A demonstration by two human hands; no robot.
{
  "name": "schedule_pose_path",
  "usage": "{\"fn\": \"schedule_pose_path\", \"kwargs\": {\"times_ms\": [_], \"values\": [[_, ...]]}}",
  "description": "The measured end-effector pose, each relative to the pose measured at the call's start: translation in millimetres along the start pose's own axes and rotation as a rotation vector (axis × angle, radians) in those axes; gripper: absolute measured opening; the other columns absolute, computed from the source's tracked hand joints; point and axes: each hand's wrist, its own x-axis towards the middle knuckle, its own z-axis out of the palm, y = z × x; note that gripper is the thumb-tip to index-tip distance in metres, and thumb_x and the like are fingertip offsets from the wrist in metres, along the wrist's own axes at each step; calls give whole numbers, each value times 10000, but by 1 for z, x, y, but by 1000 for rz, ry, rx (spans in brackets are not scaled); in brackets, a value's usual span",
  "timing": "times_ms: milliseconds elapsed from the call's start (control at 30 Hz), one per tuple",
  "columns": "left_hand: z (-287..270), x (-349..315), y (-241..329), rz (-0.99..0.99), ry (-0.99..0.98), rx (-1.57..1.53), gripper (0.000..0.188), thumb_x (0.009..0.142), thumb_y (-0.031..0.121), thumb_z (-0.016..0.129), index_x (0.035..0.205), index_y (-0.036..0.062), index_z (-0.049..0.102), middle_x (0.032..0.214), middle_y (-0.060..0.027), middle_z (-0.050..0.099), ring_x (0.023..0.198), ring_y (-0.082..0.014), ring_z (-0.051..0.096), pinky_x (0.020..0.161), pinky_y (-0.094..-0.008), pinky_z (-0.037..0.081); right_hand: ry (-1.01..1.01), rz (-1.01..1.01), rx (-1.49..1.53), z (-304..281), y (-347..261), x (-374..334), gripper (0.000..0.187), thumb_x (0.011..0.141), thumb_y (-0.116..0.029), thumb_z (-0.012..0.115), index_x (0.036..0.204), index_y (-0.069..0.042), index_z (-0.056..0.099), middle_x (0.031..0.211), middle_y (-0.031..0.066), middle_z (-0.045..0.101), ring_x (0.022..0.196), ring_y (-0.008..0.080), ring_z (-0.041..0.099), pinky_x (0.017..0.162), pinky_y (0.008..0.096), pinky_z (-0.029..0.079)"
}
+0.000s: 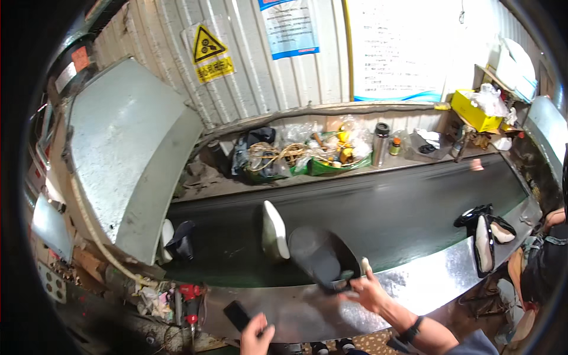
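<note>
In my right hand (370,290), by its near edge, is a black, rounded, hollow tray-like piece (322,251), slightly blurred, above the front of the dark conveyor belt (378,207). The fingers close on its rim beside the metal ledge. My left hand (256,335), low in the picture, is closed around the lower end of a flat black rectangular object (236,315) that looks like a phone. A pale shoe-shaped piece (274,229) stands just left of the black piece. Farther left are a dark shoe part (181,239) and a white one (166,241).
Black shoes (484,239) with pale insoles lie at the belt's right end, where another person (541,260) is partly visible. A grey metal hood (127,154) covers the left end. Bags of oddments (322,151) and a steel flask (380,144) line the back shelf. A shiny metal ledge (414,284) runs in front.
</note>
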Motion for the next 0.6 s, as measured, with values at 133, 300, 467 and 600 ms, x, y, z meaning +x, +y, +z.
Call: {"fn": "schedule_pose_path", "kwargs": {"times_ms": [133, 300, 467, 600], "values": [[60, 177, -28, 76, 30, 290, 892, 795, 276, 784, 1494, -41, 329, 1498, -269, 412, 1403, -354, 398, 1145, -410, 335, 43, -23, 18, -22, 8, -112, 1050, 819, 109, 600, 1593, -319, 34, 1375, 189, 504, 1228, 349, 560, 989, 566, 488], [126, 285, -43, -179, 231, 524, 1170, 735, 337, 822, 1600, 240, 40, 1523, -397, 212, 1436, -507, 234, 1171, -553, 234, 106, -195, 32, -24, 31, -189, 1028, 718, 162, 625, 1575, -151, 150, 1467, 164, 437, 1345, 322, 474, 1110, 480, 390], [108, 235, -10, -26, 114, 599, 972, 684, 151, 772, 1534, 252, 312, 1469, -285, 345, 1361, -471, 344, 1164, -536, 253, 121, -252, 175, -34, 49, -227, 1111, 709, 180, 636, 1607, -175, 86, 1623, -90, 71, 1429, 162, 298, 1055, 364, 401], [74, 120, 53, 716, -112, 857, 595, 594, 60, 717, 1186, 80, 655, 1406, -228, 401, 1253, -426, 402, 1080, -517, 334, 155, -298, 208, -59, 63, -236, 1128, 703, 156, 666, 1607, -185, 83, 1618, -105, 74, 1403, 161, 343, 1012, 358, 426]]}}
